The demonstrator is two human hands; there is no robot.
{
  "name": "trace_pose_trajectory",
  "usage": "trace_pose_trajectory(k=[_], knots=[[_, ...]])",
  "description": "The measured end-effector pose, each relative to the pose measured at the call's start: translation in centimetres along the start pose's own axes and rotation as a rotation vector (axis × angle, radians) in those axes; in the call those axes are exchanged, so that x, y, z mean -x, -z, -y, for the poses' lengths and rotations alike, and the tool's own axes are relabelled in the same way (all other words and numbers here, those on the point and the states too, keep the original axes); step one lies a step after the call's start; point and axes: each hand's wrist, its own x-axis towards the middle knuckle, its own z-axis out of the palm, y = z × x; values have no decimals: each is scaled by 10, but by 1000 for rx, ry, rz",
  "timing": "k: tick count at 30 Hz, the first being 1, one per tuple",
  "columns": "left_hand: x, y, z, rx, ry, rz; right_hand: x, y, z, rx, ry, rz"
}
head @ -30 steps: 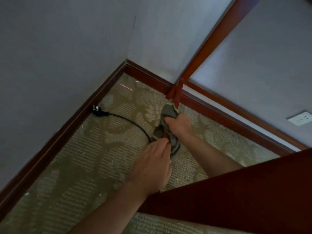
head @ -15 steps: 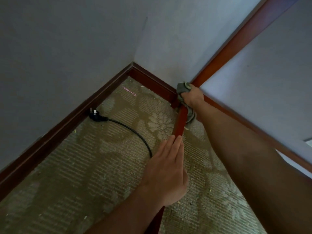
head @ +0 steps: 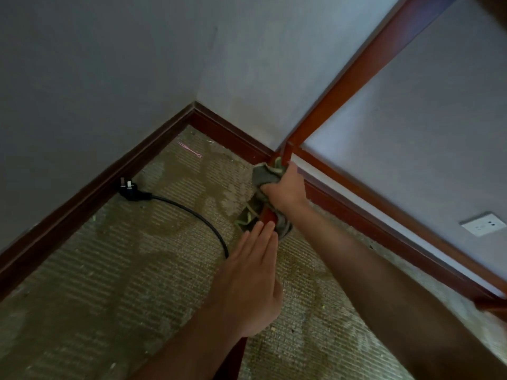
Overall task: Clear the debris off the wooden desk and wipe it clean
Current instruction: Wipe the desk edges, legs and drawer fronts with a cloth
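Observation:
A red-brown wooden rail [head: 267, 215] of the desk frame runs from under my left hand to a joint by the wall, where a longer wooden post [head: 356, 69] rises to the upper right. My right hand [head: 285, 190] grips a grey cloth [head: 263, 175] wrapped around the rail just below that joint. The cloth's loose end [head: 248, 218] hangs beside the rail. My left hand [head: 247, 281] lies flat on the near part of the rail, fingers straight and together, their tips almost touching the cloth.
A patterned beige carpet [head: 137, 270] with small crumbs covers the floor. A black plug [head: 131, 192] and its cable [head: 203, 218] lie left of the rail. A pink tie [head: 189, 150] lies near the corner. Dark baseboard [head: 82, 204] lines the walls; a white wall socket [head: 482, 224] sits at right.
My right hand slid the cloth up the rail to the joint, then came back down a little. My left hand let go of the cloth and flattened on the rail.

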Motion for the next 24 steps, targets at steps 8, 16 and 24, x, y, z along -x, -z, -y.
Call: trace_pose_trajectory(k=[8, 16, 24], knots=[[0, -5, 2, 26, -35, -56, -95, 1, 34, 28, -287, -333], [-2, -4, 2, 5, -17, -9, -90, -1, 35, 132, -274, -250], [14, -3, 3, 184, 198, -304, 47, -23, 17, 180, -272, -145]])
